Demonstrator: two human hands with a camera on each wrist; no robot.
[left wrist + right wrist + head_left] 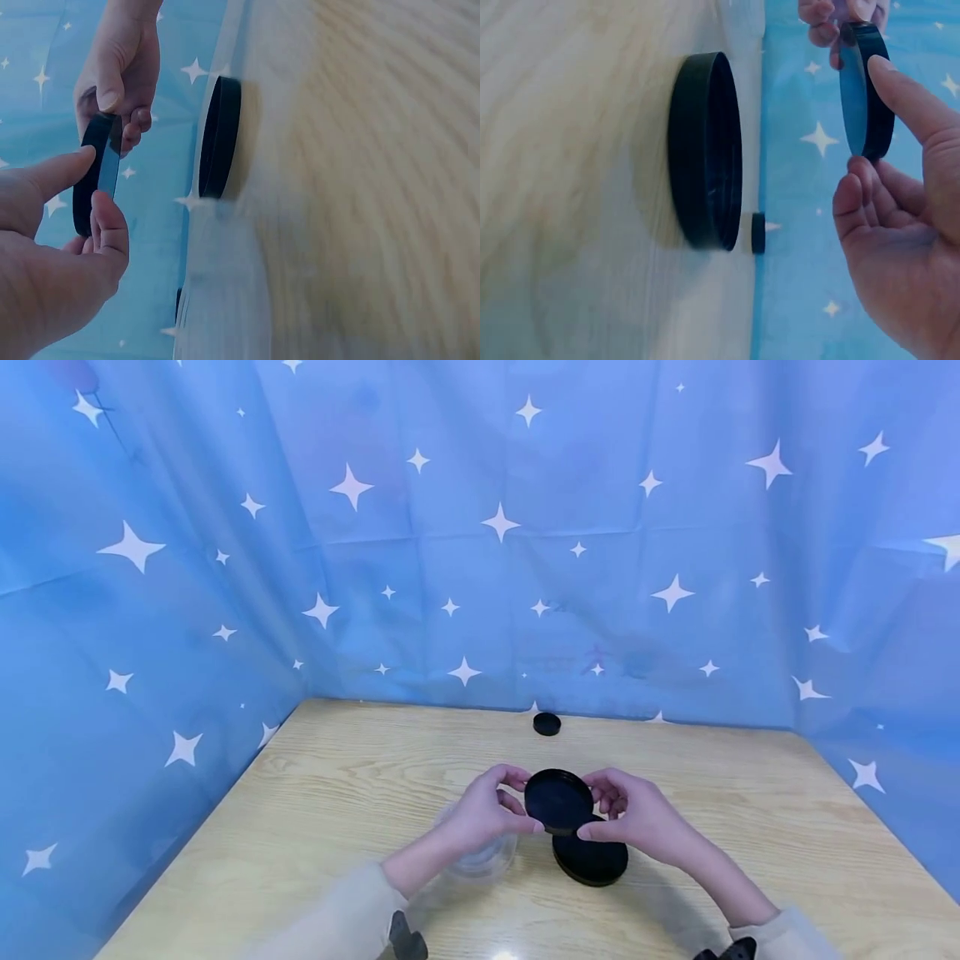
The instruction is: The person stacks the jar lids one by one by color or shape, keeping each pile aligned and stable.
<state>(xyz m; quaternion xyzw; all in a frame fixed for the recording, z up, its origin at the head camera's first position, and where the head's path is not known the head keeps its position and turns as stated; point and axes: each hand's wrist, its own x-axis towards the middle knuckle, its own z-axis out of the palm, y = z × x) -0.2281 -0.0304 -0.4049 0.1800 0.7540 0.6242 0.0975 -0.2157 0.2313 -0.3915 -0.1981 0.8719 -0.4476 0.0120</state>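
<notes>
Between both hands a round black lid is held up above the table, its hollow side showing in the head view. My left hand pinches its left edge, thumb low and fingers at the far rim. On the opposite edge my right hand grips it the same way, thumb at the near rim. Just below lies a larger black lid on the tabletop, partly covered by the held one. A clear plastic container stands under the left hand, which hides part of it.
Far back on the wooden table lies a small black lid, near the edge by the curtain. A blue curtain with white stars encloses the table at the back and both sides.
</notes>
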